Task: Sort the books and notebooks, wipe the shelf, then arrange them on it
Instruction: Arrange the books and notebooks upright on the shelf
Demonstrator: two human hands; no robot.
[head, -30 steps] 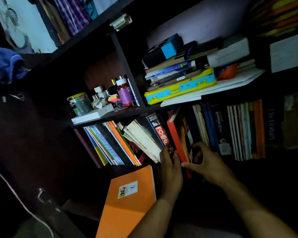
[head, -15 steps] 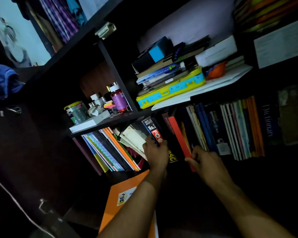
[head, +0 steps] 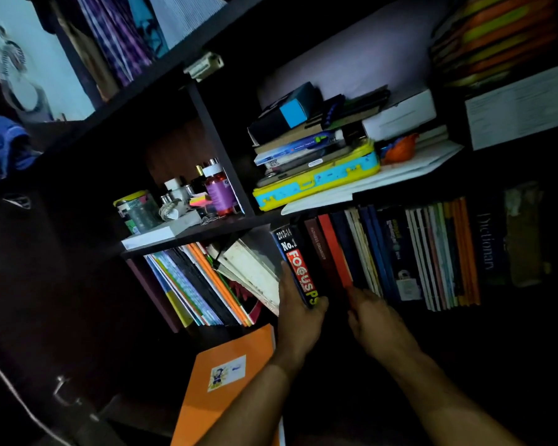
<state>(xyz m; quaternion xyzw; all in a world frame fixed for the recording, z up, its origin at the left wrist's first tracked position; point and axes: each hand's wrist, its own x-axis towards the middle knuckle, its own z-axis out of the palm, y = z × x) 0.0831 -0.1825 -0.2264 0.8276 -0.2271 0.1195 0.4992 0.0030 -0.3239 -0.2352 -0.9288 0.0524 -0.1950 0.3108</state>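
A dark shelf (head: 207, 231) holds a row of upright books below its board. My left hand (head: 298, 313) grips the lower end of the black Focus book (head: 298, 268), which stands nearly upright. My right hand (head: 372, 317) touches the bottom of the red book (head: 334, 249) and its dark neighbours; its fingertips are hidden in shadow. Left of the Focus book, worn white books (head: 252, 268) and thin notebooks (head: 194, 284) lean to the left. Further right stand thin notebooks (head: 442, 252) and a dictionary (head: 487, 239). An orange notebook (head: 226, 378) lies below the shelf.
The shelf above carries a stack of books on a yellow-blue case (head: 316, 181), an orange object (head: 400, 148) and white sheets (head: 384, 177). The left compartment holds a purple bottle (head: 219, 191), jars and sticky notes. Blue cloth (head: 0, 146) hangs at left. A white cable (head: 20, 403) runs bottom left.
The Focus book and red book have been pushed back from a tilt to nearly upright in the row. My left hand shifted right onto the Focus book; my right hand stays at the red book's base.
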